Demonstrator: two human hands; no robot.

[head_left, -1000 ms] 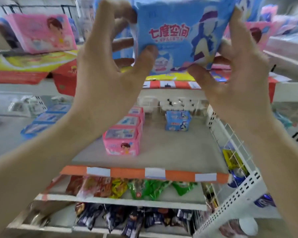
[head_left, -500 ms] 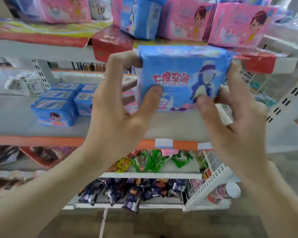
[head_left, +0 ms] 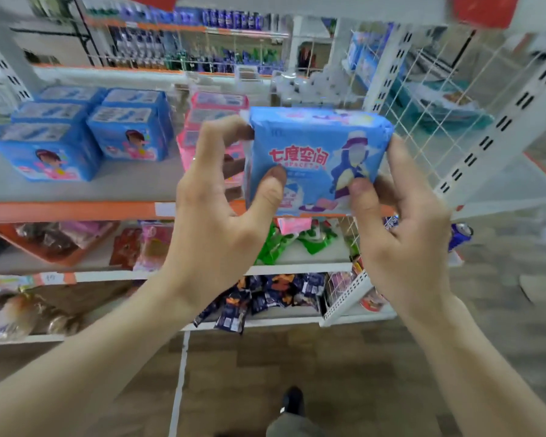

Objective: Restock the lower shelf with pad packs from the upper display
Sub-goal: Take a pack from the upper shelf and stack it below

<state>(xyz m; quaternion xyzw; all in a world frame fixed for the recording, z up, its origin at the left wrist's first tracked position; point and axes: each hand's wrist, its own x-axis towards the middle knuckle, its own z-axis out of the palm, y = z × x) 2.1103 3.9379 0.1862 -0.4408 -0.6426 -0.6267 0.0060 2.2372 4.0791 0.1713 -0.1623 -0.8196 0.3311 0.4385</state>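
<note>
A blue pad pack point(head_left: 316, 146) with red Chinese lettering and a figure in a hat is held upright in front of the lower shelf point(head_left: 76, 211). My left hand point(head_left: 221, 209) grips its left edge, thumb on the front face. My right hand point(head_left: 404, 222) grips its right edge, thumb on the lower front. On the lower shelf stand several blue pad packs point(head_left: 130, 134) at the left and a row of pink pad packs point(head_left: 215, 105), partly hidden behind my left hand and the held pack.
A white wire mesh divider point(head_left: 423, 121) closes the shelf's right end. Below are shelves of snack bags: green ones point(head_left: 297, 241) and dark ones point(head_left: 271, 294). A red sign point(head_left: 479, 11) hangs from the upper shelf edge. My shoe point(head_left: 292, 402) stands on the wooden floor.
Both hands have brought the blue pack down from the upper display to the lower shelf's level. The view has tilted down, so the upper shelf's packs have left the frame.
</note>
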